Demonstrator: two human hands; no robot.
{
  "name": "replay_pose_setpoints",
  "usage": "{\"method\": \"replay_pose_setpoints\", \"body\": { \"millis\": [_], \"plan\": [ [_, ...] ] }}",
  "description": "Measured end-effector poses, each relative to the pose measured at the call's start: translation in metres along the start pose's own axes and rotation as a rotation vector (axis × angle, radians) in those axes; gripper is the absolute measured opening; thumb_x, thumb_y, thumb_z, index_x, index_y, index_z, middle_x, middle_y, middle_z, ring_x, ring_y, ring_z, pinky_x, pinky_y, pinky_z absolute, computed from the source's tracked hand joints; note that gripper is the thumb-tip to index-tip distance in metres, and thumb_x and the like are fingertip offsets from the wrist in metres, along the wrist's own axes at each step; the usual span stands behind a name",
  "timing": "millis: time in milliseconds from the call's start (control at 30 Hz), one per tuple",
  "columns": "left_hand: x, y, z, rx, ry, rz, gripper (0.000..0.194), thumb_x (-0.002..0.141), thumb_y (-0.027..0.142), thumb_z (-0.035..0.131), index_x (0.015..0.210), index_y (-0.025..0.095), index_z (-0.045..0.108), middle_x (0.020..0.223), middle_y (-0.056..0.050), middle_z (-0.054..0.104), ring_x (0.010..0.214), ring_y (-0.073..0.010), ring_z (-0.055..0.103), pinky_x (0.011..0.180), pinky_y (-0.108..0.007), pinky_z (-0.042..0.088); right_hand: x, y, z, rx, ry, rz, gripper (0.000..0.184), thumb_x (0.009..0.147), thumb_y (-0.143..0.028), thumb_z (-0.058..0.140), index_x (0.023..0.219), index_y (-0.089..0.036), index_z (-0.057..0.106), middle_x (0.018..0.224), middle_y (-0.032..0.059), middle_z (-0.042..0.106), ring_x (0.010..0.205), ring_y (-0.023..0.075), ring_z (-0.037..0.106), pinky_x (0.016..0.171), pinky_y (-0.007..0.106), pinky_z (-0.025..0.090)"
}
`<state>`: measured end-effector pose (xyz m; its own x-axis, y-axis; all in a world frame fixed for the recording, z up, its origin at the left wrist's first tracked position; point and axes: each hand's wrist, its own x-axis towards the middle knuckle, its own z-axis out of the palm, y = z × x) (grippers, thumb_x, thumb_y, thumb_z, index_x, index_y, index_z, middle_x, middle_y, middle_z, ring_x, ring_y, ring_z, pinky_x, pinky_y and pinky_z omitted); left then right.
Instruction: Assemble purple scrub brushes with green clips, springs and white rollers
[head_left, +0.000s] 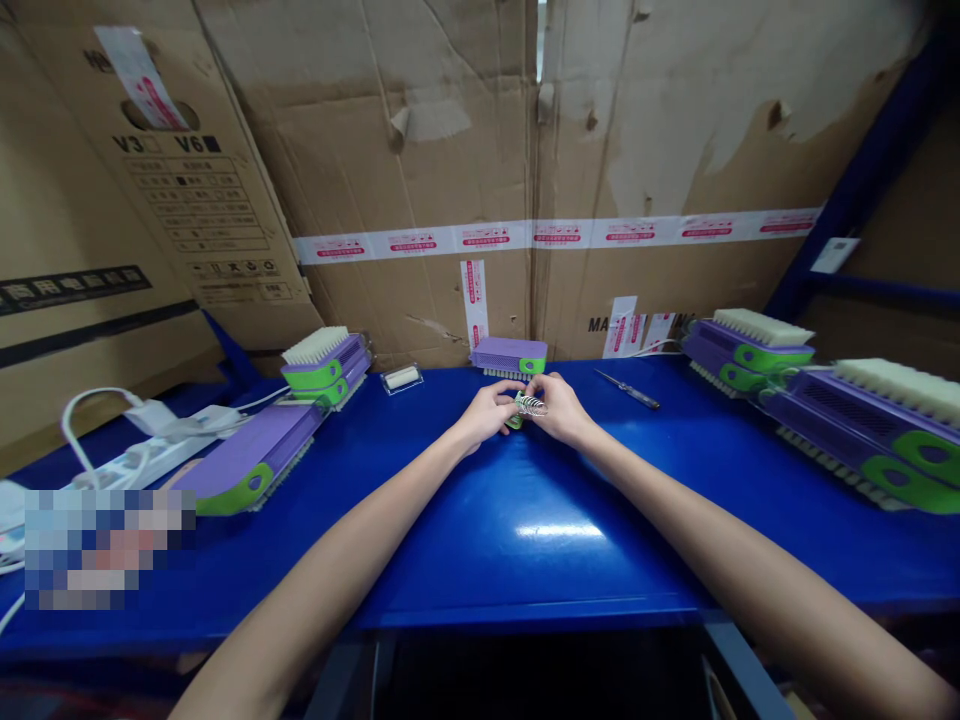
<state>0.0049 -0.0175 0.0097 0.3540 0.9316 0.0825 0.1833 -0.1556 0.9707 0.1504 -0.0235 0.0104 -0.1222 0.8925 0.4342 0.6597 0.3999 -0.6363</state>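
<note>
Over the middle of the blue table, my left hand (pixel 489 415) and my right hand (pixel 561 410) meet with fingers closed around small parts. A small green piece (pixel 514 421) shows at my left fingertips. Between the hands is a silvery, ringed, coil-like piece (pixel 532 404), pinched on its right side by my right fingers. How the two parts join is hidden by the fingers. Just behind my hands, a purple and green brush (pixel 507 354) rests bristles down. A thin screwdriver (pixel 630 389) lies to the right of my right hand.
Brushes are stacked at left (pixel 326 365) and right (pixel 750 350), with a larger pair (pixel 862 430) nearer right. Another brush (pixel 255 450) lies near a white power strip (pixel 150 455) with cables. A small clear-wrapped block (pixel 402 377) sits behind left. Cardboard (pixel 420 150) walls the table (pixel 465 540).
</note>
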Motion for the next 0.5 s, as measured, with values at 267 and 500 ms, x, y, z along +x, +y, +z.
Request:
{"method": "replay_pose_setpoints", "body": {
  "millis": [267, 500],
  "plan": [
    [0.0003, 0.0018, -0.0033, 0.013, -0.031, -0.006, 0.045, 0.070, 0.013, 0.057, 0.114, 0.015, 0.058, 0.073, -0.003, 0.065, 0.056, -0.0078, 0.055, 0.043, -0.014, 0.037, -0.0004, -0.0017, -0.0017, -0.005, 0.025, 0.036, 0.011, 0.062, -0.020, 0.065, 0.064, -0.017, 0.055, 0.072, 0.0015, 0.056, 0.063, 0.0135, 0.049, 0.059, 0.024, 0.035],
    [0.0000, 0.0038, -0.0033, 0.034, -0.061, -0.024, 0.051, 0.067, 0.009, 0.054, 0.118, 0.014, 0.054, 0.079, -0.004, 0.067, 0.057, -0.0089, 0.057, 0.038, -0.014, 0.033, -0.0014, 0.0001, -0.0054, 0.003, 0.042, 0.060, 0.013, 0.063, -0.025, 0.063, 0.060, -0.018, 0.052, 0.061, -0.0006, 0.057, 0.057, 0.0126, 0.047, 0.055, 0.023, 0.032]
  ]
}}
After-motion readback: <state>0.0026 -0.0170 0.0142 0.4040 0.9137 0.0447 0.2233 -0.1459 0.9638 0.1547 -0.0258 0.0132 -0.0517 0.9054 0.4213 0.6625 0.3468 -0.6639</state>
